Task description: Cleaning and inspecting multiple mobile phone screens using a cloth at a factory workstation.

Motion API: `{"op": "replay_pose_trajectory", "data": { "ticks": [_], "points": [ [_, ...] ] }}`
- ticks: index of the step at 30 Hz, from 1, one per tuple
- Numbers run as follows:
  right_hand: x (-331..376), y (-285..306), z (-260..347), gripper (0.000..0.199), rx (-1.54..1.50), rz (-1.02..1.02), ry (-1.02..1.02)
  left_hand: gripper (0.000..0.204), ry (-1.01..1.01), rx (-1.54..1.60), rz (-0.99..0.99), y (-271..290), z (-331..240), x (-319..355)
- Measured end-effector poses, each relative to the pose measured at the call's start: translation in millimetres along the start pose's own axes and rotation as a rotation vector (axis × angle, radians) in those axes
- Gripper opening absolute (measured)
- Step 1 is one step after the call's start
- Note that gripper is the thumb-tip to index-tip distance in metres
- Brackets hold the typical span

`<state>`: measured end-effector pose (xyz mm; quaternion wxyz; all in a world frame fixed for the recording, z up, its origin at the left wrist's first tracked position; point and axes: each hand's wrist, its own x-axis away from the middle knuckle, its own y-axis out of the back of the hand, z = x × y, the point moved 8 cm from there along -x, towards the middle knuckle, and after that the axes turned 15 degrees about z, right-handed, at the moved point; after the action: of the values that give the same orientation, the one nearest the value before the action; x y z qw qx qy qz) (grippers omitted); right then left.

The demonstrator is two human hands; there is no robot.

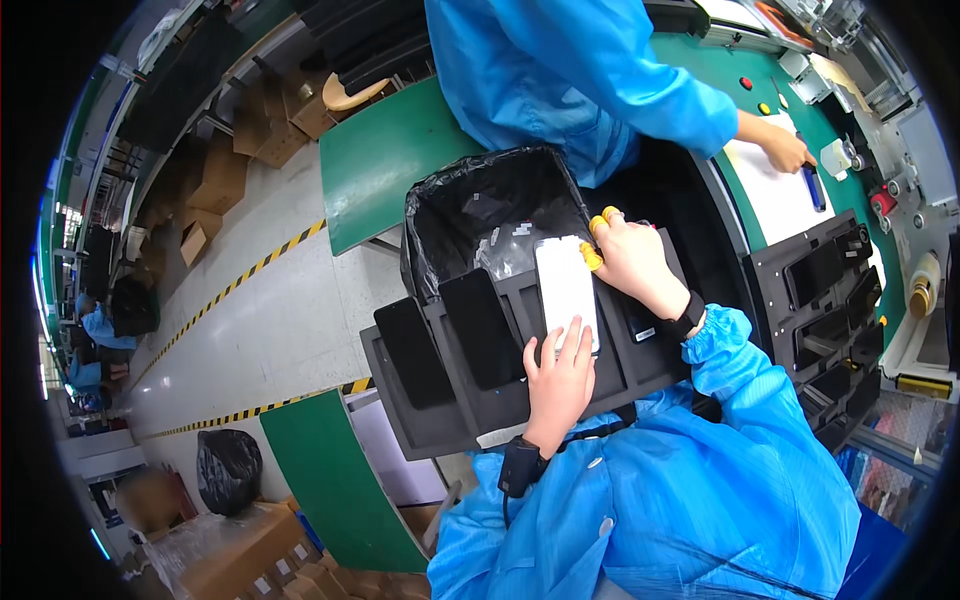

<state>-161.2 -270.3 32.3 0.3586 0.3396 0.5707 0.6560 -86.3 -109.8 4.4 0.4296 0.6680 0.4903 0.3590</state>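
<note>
one white device (567, 285), long axis nearly forward, left fingers (572, 345) spread atop, right fingers (591, 258), hold unclear

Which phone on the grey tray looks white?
The phone with the left hand on its lower end and right hand at its upper edge; the other phones look black.

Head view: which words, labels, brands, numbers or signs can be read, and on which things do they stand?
No text can be read.
White device: no readable text.
Dark phone: its white label is too small.
Carton: its labels are too small.
</note>
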Motion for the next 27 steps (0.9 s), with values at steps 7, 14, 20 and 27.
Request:
{"op": "replay_pose_trajectory", "data": {
  "ticks": [7, 14, 20, 27],
  "points": [
    [3.9, -2.0, 12.5, 0.017, -0.039, -0.051, 0.212, 0.043, 0.004, 0.01, -0.026, -2.6, 3.7, 3.8],
    [103.0, 57.8, 79.3, 0.02, -0.629, 0.328, 1.017, 0.026, -0.34, 0.527, -0.218, -0.8, -0.2, 41.2],
    [61.3, 65.2, -32.3, 0.013, -0.501, 0.159, 0.396, 0.019, -0.514, -0.004, -0.405, 48.8, -74.6, 35.7],
    [19.7, 2.2, -95.8, 0.016, -0.015, 0.09, -0.054, 0.035, -0.39, 0.02, -0.046, 0.0, -88.1, -41.2]
  ]
}}
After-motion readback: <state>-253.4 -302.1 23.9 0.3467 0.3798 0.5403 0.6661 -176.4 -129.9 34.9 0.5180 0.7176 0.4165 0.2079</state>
